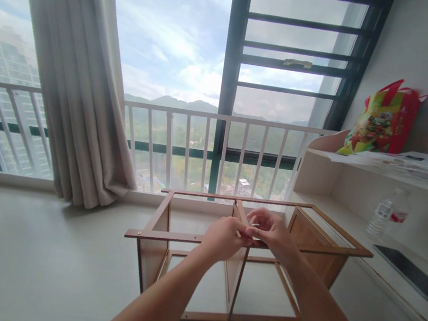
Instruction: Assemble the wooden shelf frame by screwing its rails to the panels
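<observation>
Frame (240, 255) of bare wood stands on the floor (22, 260) at 6 o'clock in my head view, below the window rail. My left hand (222, 238) is clenched at its front bar; my right hand (273, 232) pinches a small pale piece (253, 225), too small to identify. I'd judge steady wrists and a braced bar matter most here.

Bright daylight from window (171, 68); edges stretched, bag (384, 121) blurred.
</observation>
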Action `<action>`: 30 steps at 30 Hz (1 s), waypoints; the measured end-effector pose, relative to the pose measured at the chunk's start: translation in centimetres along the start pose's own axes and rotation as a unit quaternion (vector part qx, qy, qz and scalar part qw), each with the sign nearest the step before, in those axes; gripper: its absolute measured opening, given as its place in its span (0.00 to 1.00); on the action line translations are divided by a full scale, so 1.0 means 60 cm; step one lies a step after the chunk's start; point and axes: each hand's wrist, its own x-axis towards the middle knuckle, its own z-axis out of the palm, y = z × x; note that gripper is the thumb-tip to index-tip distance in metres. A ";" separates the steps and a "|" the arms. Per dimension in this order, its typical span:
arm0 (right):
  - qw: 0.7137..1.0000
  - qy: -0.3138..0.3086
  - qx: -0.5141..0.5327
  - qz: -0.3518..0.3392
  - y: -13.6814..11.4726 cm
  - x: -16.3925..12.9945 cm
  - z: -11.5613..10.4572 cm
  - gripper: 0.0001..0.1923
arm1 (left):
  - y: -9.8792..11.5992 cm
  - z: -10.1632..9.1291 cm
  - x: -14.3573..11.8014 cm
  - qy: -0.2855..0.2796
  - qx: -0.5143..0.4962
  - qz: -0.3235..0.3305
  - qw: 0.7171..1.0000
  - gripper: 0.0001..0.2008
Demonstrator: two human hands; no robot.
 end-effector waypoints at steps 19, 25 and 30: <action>0.993 0.080 -0.065 -0.064 0.008 -0.003 0.013 0.19 | 0.003 0.004 0.003 0.028 -0.065 -0.016 0.997 0.10; 0.998 0.012 -0.041 -0.055 0.000 -0.004 0.009 0.18 | 0.001 0.006 0.003 0.037 -0.058 -0.016 0.998 0.11; 0.999 -0.020 -0.027 -0.037 0.003 0.001 -0.001 0.17 | 0.000 0.005 0.001 0.030 -0.051 -0.015 0.998 0.10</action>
